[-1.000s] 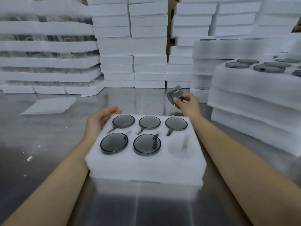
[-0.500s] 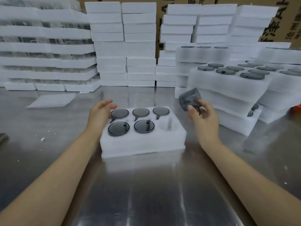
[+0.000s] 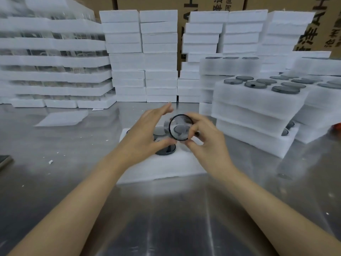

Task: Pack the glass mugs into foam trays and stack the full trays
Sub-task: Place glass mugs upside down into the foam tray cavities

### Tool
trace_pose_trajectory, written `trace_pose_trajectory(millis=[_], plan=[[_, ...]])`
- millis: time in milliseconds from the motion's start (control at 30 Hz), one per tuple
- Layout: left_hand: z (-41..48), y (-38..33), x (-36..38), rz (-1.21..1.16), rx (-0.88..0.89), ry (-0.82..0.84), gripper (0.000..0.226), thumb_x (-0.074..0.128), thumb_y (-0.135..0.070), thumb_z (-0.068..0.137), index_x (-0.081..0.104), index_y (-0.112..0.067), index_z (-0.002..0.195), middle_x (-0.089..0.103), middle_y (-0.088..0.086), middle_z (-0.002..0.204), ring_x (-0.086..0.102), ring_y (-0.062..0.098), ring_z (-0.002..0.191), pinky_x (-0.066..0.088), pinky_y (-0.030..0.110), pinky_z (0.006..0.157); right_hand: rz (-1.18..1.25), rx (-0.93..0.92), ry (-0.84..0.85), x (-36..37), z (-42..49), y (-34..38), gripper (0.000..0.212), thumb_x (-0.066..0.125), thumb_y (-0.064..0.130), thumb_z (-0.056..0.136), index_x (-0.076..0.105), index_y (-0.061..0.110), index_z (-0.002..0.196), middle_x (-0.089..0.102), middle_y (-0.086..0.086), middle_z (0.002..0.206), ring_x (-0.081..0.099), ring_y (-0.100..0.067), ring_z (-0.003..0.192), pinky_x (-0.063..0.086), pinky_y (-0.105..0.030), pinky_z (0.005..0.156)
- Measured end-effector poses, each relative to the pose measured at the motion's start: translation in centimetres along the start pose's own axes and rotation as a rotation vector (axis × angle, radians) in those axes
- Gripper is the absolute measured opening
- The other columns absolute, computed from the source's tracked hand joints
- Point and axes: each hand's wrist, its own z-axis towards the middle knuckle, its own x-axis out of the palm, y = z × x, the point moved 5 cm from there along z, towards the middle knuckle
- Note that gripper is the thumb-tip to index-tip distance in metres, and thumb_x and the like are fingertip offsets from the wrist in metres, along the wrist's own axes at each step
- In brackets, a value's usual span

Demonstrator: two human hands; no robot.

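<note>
A white foam tray [image 3: 162, 169] lies on the steel table in the middle of the view, with smoky grey glass mugs [image 3: 166, 151] sunk in its holes. My right hand [image 3: 204, 145] holds another grey glass mug [image 3: 180, 129] above the tray's right side, its round rim facing me, fingers curled round its side. My left hand [image 3: 145, 133] hovers over the tray just left of that mug, fingers straight and spread, hiding several of the packed mugs. The thumb comes close to the mug; I cannot tell if it touches.
Filled foam trays [image 3: 258, 108] are stacked at the right. Tall piles of white foam trays [image 3: 142, 56] line the back, with cardboard boxes [image 3: 313, 24] behind. More stacked trays [image 3: 51, 71] stand at the left, and a loose foam sheet [image 3: 62, 118] lies on the table [image 3: 166, 218].
My right hand brought the mug left from the side stack to above the tray and turned its rim toward me. My left hand left the tray's far left corner and rose beside the mug.
</note>
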Motion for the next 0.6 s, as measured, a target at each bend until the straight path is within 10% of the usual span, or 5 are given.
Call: trace_pose_trajectory(millis=[300,433,600], plan=[[0.01,0.48,0.10,-0.129,-0.085,0.002,0.066,0.084,-0.036,0.068,0.043,-0.047,0.119,0.057,-0.020,0.125,0.056,0.001,0.113,0.046,0.036,0.096,0.036,0.087,-0.061,-0.10,-0.10,-0.73,0.048,0.075,-0.007,0.069,0.049,0.030,0.085,0.048,0.008,0.112,0.051,-0.004,0.105,0.046,-0.034,0.095],[-0.03,0.43,-0.18,-0.179,-0.121,-0.047,0.068,0.085,-0.037,0.066,0.036,-0.061,0.107,0.060,-0.019,0.115,0.058,-0.001,0.106,0.045,0.023,0.084,0.000,0.098,-0.125,-0.30,-0.24,-0.58,0.048,0.078,0.009,0.074,0.046,0.042,0.088,0.045,0.014,0.100,0.049,0.001,0.096,0.040,-0.013,0.090],[0.17,-0.40,-0.35,-0.228,-0.028,-0.053,0.072,0.080,-0.015,0.076,0.043,-0.024,0.137,0.058,-0.010,0.127,0.061,0.006,0.106,0.045,0.012,0.091,0.035,0.129,-0.109,0.01,-0.41,-0.04,0.034,0.071,0.014,0.083,0.049,0.039,0.091,0.046,0.011,0.099,0.051,-0.006,0.087,0.039,-0.010,0.078]])
